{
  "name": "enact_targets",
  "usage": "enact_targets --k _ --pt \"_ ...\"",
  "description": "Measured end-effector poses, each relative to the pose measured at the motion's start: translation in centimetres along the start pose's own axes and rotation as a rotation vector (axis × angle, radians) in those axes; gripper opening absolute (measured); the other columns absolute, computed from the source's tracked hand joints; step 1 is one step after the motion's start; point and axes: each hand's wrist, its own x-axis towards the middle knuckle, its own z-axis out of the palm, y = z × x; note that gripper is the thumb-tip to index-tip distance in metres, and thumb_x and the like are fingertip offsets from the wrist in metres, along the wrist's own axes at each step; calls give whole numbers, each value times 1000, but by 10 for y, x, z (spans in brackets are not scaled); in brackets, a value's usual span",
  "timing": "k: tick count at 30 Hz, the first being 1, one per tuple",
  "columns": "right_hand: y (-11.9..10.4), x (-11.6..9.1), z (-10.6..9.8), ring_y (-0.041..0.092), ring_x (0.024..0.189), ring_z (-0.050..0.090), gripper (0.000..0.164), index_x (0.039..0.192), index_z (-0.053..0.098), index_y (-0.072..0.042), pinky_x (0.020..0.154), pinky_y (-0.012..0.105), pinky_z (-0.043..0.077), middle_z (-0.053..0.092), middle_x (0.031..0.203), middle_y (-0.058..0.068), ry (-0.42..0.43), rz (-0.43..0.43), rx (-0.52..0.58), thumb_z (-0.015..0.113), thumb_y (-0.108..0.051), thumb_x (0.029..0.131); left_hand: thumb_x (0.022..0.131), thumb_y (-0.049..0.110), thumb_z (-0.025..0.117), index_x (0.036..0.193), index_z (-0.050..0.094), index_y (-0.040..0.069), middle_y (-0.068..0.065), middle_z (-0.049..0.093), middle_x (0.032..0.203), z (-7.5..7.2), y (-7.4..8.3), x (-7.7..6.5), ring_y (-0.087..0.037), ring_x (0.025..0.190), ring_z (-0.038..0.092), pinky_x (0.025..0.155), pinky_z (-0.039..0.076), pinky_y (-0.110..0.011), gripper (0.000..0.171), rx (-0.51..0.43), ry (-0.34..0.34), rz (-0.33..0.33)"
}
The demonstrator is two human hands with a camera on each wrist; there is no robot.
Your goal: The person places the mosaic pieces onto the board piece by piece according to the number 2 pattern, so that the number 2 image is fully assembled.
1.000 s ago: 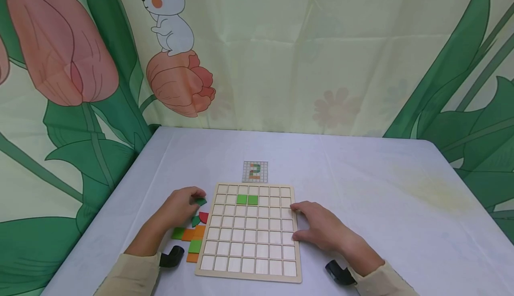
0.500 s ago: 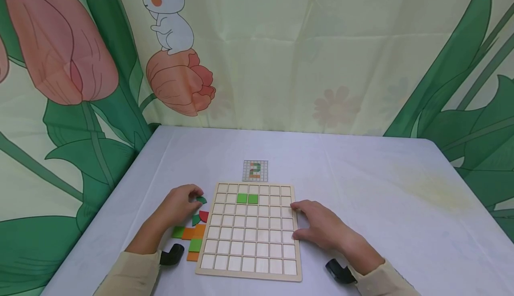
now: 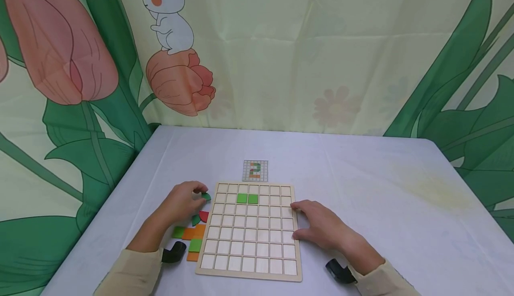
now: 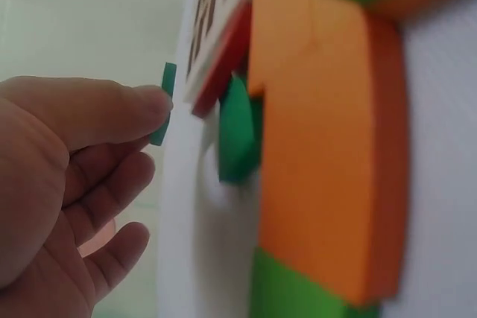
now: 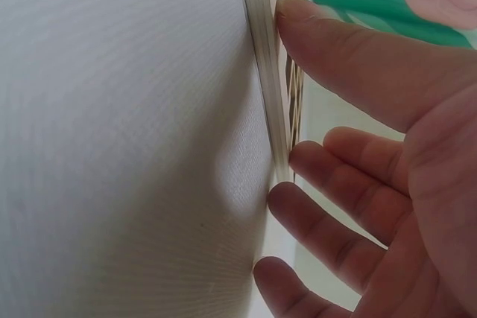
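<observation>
In the head view, my left hand (image 3: 186, 203) pinches a dark green curved tile (image 3: 206, 196) just off the upper left edge of a wooden grid board (image 3: 298, 260). The left wrist view shows this tile edge-on between thumb and fingers, raised off the table. Two light green square tiles (image 3: 247, 198) sit side by side in the board's second row. My right hand (image 3: 321, 227) rests its thumb and fingertips against the board's right edge, its fingers loosely extended. The right wrist view has the thumb (image 5: 328, 50) touching the wooden rim.
Left of the board lie a red curved tile (image 3: 204, 216), another dark green tile (image 3: 196, 220), orange tiles (image 3: 193, 232) and light green tiles (image 3: 195, 245). A small card (image 3: 255, 171) with a coloured grid figure lies beyond the board on the white table (image 3: 361, 175).
My left hand has moved slightly right and away from me, bringing the dark green tile closer to the board's edge. The right hand and the board have stayed in place.
</observation>
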Motion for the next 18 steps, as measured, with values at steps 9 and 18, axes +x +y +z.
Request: enact_targets --k 9,18 --pt "0 1 1 32 129 51 66 134 58 -3 107 47 39 59 134 10 7 18 12 86 -22 77 92 11 72 114 70 7 -10 64 113 3 14 6 -28 105 56 91 53 -44 22 -30 -23 61" --pt "-1 2 2 32 129 51 66 134 58 -3 107 48 39 59 134 10 5 29 13 86 -21 77 91 10 73 111 70 9 -7 64 111 8 30 13 -27 106 56 91 52 -43 20 -37 -38 99"
